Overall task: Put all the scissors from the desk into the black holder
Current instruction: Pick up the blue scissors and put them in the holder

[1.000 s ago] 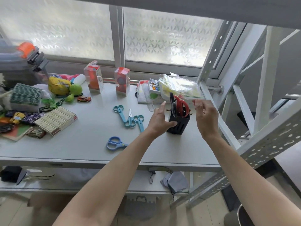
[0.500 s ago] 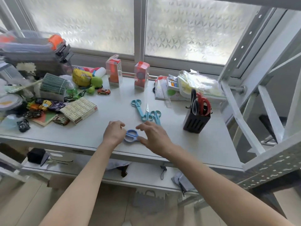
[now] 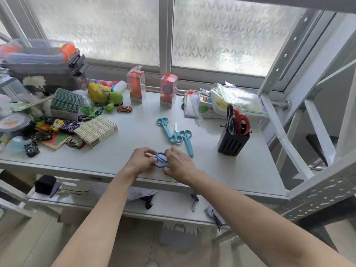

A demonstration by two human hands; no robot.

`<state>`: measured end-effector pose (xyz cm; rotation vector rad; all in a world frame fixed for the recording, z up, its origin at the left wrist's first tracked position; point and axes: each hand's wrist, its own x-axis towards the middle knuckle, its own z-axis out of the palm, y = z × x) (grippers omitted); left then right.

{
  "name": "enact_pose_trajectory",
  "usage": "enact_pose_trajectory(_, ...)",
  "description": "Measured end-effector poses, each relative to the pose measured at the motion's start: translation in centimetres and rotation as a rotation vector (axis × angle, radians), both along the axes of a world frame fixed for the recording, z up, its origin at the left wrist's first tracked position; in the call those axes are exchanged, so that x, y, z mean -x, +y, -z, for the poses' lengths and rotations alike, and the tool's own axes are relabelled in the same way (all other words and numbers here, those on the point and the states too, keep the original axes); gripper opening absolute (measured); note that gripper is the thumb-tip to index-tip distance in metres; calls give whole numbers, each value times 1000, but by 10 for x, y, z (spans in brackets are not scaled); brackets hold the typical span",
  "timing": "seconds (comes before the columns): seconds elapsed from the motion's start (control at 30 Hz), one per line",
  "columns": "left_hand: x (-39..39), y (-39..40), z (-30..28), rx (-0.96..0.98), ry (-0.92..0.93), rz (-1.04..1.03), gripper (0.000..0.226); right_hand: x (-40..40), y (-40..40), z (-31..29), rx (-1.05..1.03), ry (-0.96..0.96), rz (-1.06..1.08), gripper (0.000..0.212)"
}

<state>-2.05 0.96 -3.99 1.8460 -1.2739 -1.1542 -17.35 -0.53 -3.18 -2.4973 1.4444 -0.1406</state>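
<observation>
1. Both hands, left hand [image 3: 141, 160] and right hand [image 3: 179, 164], pinch the blue scissors [image 3: 160, 160] at the desk's [image 3: 221, 170] near edge.
2. The black holder [image 3: 233, 142] stands to the right, nearer the right hand.
3. Two teal scissors [image 3: 174, 134] lie just beyond.

Blue scissors [image 3: 160, 159]; teal scissors [image 3: 174, 134]; red scissors [image 3: 240, 120]; black holder [image 3: 232, 144].

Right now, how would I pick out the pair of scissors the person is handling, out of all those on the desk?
Start at the grey desk under the frosted window and look to its front edge. There the left hand and right hand meet over the dark blue scissors. Its handles are darker blue than the light blue pairs behind it.
</observation>
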Motion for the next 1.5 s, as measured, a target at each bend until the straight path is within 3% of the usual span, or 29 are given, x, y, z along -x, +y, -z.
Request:
enact_pose_trajectory(0.3,65,-10,-41,138,288,246,25,96,27,1,241,-516,226,47)
enact_pose_trajectory(0.53,141,-50,-40,262,96,364,72,177,23,-55,639,-897,550,33)
enact_pose_trajectory(0.67,172,-77,-41,311,18,396,94,203,-13,-85,687,-1033,633,33)
enact_pose_trajectory(0.83,193,-98,-41,319,-81,402,97,207,-54,-95,563,-906,565,35)
enact_pose_trajectory(0.97,202,-104,-40,354,-96,399,75,205,-75,-86,375,-730,499,38)
enact_pose_trajectory(1.1,202,-109,-33,363,-98,398,56,202,-80,-79,275,-548,500,24)
enact_pose_trajectory(1.2,202,-108,-31,383,-96,386,59,202,-79,-79,228,-511,494,23)
enact_pose_trajectory(1.5,201,-102,-33,371,-81,362,67,198,-71,-82,162,-478,511,51)
